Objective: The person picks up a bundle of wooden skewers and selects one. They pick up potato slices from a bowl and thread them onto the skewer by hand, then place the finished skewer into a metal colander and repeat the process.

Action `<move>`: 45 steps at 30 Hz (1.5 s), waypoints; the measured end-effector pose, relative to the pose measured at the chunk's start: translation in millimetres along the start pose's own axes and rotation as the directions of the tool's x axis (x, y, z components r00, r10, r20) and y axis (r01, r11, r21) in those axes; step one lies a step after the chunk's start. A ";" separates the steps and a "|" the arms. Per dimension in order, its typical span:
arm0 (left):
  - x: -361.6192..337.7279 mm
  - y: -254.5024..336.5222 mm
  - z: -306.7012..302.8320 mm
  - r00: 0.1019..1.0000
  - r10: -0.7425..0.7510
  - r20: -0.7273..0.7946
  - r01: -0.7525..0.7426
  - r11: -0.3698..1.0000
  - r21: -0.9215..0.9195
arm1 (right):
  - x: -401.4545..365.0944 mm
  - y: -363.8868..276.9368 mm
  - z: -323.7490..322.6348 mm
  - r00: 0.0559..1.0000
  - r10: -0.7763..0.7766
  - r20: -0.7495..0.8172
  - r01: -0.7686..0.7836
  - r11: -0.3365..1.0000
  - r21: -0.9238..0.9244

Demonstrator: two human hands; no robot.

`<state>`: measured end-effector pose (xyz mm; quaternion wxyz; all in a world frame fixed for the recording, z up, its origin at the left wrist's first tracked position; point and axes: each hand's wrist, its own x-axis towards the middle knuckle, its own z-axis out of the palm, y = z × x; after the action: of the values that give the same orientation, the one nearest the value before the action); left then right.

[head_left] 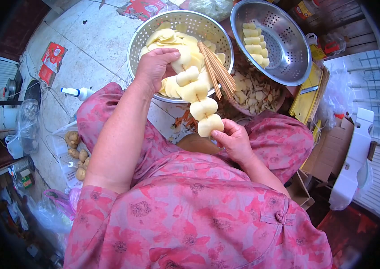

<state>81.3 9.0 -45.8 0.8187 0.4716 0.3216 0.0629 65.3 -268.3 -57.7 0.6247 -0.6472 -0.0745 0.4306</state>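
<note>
A potato skewer [196,92], pale slices folded and threaded along a thin stick, runs slanting between my two hands. My left hand [156,67] grips its upper end, thumb against the topmost slice, above the colander. At the lower end my right hand [234,142] pinches the last slice between thumb and fingers. Behind the skewer, a metal colander [137,38] holds many loose potato slices [167,36]. A bundle of wooden sticks [216,69] leans across the colander's right rim.
A second metal colander [295,67] at the upper right holds finished potato skewers [255,45]. Below it sits a basin of peelings and scraps [259,92]. Whole potatoes [80,154] lie at the left, near a white bottle [80,93]. Cardboard [331,148] stands at the right.
</note>
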 end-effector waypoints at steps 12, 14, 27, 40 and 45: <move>-0.8 -5.8 1.9 0.992 -0.122 0.034 0.110 0.962 0.250 | -2.1 3.6 4.1 0.999 0.046 -0.019 -0.044 0.997 0.065; -3.6 -4.9 4.6 0.992 -0.128 0.024 0.117 0.957 0.264 | -1.7 2.7 5.2 0.999 0.041 -0.022 -0.040 0.996 0.078; -5.8 -22.8 8.4 0.995 -0.077 -0.056 0.089 0.958 0.271 | 7.6 3.2 4.7 0.997 -0.017 -0.071 0.024 0.994 0.103; -42.9 -35.1 42.8 0.954 -0.268 0.132 0.269 0.963 0.013 | 7.1 1.1 5.4 0.993 -0.017 -0.119 0.033 0.991 0.132; -40.4 -33.5 42.4 0.970 -0.191 0.153 0.158 0.966 0.203 | 5.8 -1.6 4.9 0.993 -0.009 -0.116 0.025 0.990 0.142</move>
<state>67.7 -56.8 -39.4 0.7971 0.5207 0.2948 -0.0815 66.4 -260.6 -58.3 0.6765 -0.6237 -0.0128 0.3914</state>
